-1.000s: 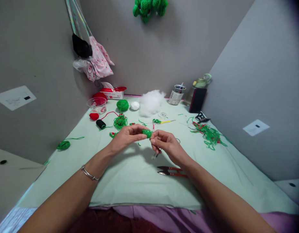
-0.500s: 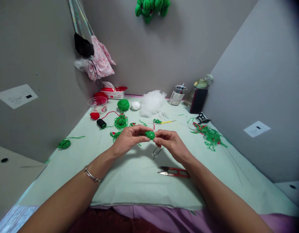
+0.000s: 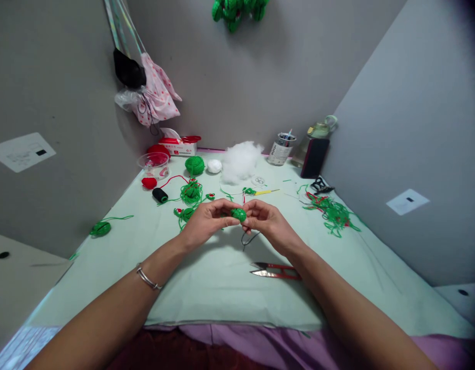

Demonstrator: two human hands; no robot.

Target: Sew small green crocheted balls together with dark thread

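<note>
Between my two hands is a small rounded green crocheted piece [image 3: 238, 215], held just above the table. My left hand [image 3: 206, 220] pinches its left end between thumb and fingers. From the other side, the thumb and fingertips of my right hand [image 3: 266, 221] close on its right end. A dark thread [image 3: 249, 239] hangs below my right hand. Whether a needle is in the fingers I cannot tell. Red-handled thread snips [image 3: 276, 271] lie close to my right forearm. Just beyond my hands is a yellow-handled crochet hook [image 3: 262, 192] beside a bit of green crochet.
Green yarn balls [image 3: 194, 165], a black thread spool [image 3: 159, 195] and a red ball [image 3: 149, 183] lie at left. White stuffing [image 3: 242, 162] is at the back, near a pen tin [image 3: 282, 150] and a leaning phone [image 3: 315, 159]. Tangled green yarn [image 3: 335, 216] lies right.
The view has shifted slightly. Both hands stay on the green piece, which has turned a little between the fingertips.
</note>
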